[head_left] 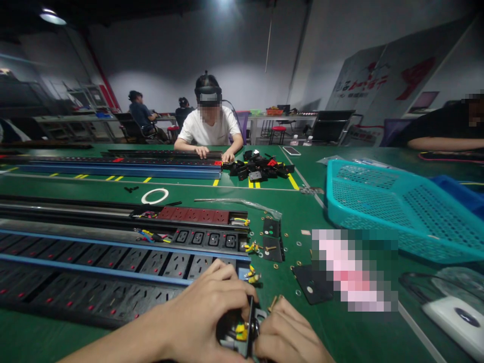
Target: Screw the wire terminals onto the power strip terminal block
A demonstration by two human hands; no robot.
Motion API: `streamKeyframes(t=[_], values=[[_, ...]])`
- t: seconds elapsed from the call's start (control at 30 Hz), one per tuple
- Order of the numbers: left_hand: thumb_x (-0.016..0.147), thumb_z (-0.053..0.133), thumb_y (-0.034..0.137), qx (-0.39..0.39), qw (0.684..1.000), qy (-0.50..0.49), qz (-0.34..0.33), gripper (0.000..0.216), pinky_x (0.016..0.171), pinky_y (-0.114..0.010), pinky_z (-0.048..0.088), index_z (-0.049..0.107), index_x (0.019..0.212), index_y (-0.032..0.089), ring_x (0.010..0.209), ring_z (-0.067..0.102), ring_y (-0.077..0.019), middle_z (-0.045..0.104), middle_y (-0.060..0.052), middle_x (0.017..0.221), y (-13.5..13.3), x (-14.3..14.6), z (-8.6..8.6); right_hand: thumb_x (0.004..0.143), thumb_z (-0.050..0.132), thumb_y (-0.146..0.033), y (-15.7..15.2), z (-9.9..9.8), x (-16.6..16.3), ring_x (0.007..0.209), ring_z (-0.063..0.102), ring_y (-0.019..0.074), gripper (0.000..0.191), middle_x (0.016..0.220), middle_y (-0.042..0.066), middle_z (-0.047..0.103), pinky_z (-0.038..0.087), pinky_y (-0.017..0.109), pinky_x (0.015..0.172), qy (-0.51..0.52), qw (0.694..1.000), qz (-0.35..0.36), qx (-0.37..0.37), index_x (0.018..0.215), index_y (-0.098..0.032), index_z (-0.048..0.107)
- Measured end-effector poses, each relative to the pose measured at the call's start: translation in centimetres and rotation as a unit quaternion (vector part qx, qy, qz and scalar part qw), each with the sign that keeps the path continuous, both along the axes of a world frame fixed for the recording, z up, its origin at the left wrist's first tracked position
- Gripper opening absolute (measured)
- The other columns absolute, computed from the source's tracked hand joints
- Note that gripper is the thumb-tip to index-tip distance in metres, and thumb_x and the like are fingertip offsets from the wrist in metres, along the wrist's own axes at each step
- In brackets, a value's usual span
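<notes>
My left hand (212, 307) is wrapped round the near end of a power strip, its fingers on a black end plate (250, 322). Yellow-green wires (241, 331) show inside the opening behind that plate. From the other side, my right hand (289, 333) has its fingers closed near a small metal fitting (260, 317) at the plate; what they grip is hidden. A brass screw (271, 303) shows by its fingertips. Left of my hands lie long black power strips with sockets (151, 267), and a strip with dark red sockets (194, 215).
Black plates (312, 283) lie among small washers and screws. On the right stand a turquoise basket (378, 201) and a white device (456, 317). A white ring (155, 196) lies mid-table. Across it, a person (209, 123) works by a heap of black parts (260, 166).
</notes>
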State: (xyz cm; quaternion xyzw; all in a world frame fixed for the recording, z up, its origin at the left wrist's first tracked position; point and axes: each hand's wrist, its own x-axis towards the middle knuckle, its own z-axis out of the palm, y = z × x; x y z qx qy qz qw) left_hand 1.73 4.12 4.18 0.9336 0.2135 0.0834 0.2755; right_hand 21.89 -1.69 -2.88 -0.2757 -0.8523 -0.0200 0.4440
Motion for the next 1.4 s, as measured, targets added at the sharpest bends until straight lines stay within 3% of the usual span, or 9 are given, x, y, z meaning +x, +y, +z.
streamKeyframes(t=[0.17,0.37,0.47,0.63,0.73,0.83,1.07,1.23,1.4], values=[[0.068,0.083,0.045,0.004,1.000,-0.006,-0.002,0.044,0.078,-0.034,0.032,0.052,0.087,0.021,0.084,0.049,-0.0201,0.066,0.001,0.103,-0.1,0.0,0.1,0.109,0.031,-0.024,0.0,0.1,0.1,0.052,0.054,0.0120,0.032,0.063,-0.002,0.064,0.038,0.026,0.059,0.004,1.000,0.022,-0.006,0.089,-0.020,0.057],[0.067,0.082,0.040,0.001,1.000,-0.015,-0.005,0.041,0.076,-0.034,0.032,0.052,0.087,0.021,0.083,0.048,-0.0202,0.066,0.001,0.102,0.0,0.0,0.2,0.103,0.046,-0.049,0.5,0.8,0.3,0.050,0.053,0.0113,0.033,0.062,-0.004,0.061,0.038,0.025,0.053,0.079,0.992,0.005,-0.096,0.086,-0.022,0.053],[0.065,0.084,0.037,0.007,1.000,-0.021,-0.005,0.043,0.076,-0.034,0.033,0.051,0.087,0.021,0.084,0.048,-0.0205,0.067,0.001,0.102,-0.1,0.0,0.2,0.103,0.047,-0.041,0.6,0.6,0.5,0.058,0.060,0.0133,0.028,0.067,-0.002,0.064,0.045,0.024,0.056,0.098,0.977,-0.023,-0.186,0.085,-0.022,0.055],[0.063,0.088,0.035,0.010,1.000,-0.019,-0.003,0.046,0.078,-0.035,0.034,0.050,0.087,0.021,0.085,0.049,-0.0206,0.067,0.001,0.102,-0.2,0.1,0.2,0.104,0.046,-0.038,0.4,-0.6,0.7,0.070,0.064,0.0155,0.028,0.077,0.001,0.066,0.051,0.023,0.065,0.150,0.921,-0.043,-0.356,0.085,-0.021,0.058],[0.062,0.089,0.036,0.010,1.000,-0.011,0.001,0.049,0.077,-0.034,0.034,0.048,0.083,0.021,0.084,0.049,-0.0206,0.067,0.001,0.099,-0.1,0.2,0.4,0.106,0.042,-0.037,0.2,-0.9,1.0,0.072,0.062,0.0152,0.029,0.078,0.000,0.064,0.050,0.023,0.066,0.172,0.929,-0.057,-0.324,0.087,-0.022,0.058],[0.062,0.090,0.033,0.012,1.000,0.002,0.002,0.048,0.078,-0.034,0.034,0.051,0.086,0.021,0.083,0.049,-0.0197,0.066,0.003,0.097,0.0,0.2,0.5,0.107,0.038,-0.039,0.3,-0.6,1.1,0.067,0.059,0.0147,0.030,0.073,-0.001,0.061,0.046,0.024,0.062,0.166,0.958,-0.054,-0.226,0.088,-0.023,0.055],[0.069,0.083,0.044,0.004,1.000,-0.011,0.000,0.042,0.077,-0.035,0.034,0.053,0.089,0.021,0.083,0.050,-0.0199,0.066,0.001,0.102,0.1,0.1,0.2,0.106,0.041,-0.035,0.2,0.4,0.2,0.052,0.049,0.0121,0.029,0.061,-0.002,0.059,0.036,0.026,0.053,0.037,0.999,0.002,-0.014,0.084,-0.022,0.056],[0.067,0.081,0.038,0.006,1.000,-0.011,-0.002,0.040,0.078,-0.036,0.034,0.052,0.089,0.021,0.084,0.051,-0.0212,0.067,0.000,0.107,0.0,0.1,0.3,0.105,0.040,-0.021,-0.6,-1.1,-0.4,0.047,0.039,0.0123,0.033,0.054,-0.005,0.055,0.032,0.029,0.052,0.047,0.999,-0.016,-0.021,0.075,-0.024,0.053],[0.065,0.080,0.035,0.014,1.000,-0.015,-0.001,0.039,0.077,-0.036,0.034,0.052,0.089,0.022,0.085,0.051,-0.0215,0.067,0.000,0.109,-0.1,0.0,0.1,0.106,0.037,-0.028,-0.6,-3.0,-0.8,0.047,0.040,0.0133,0.036,0.053,-0.005,0.052,0.033,0.029,0.050,0.076,0.994,0.003,-0.073,0.074,-0.025,0.052]])
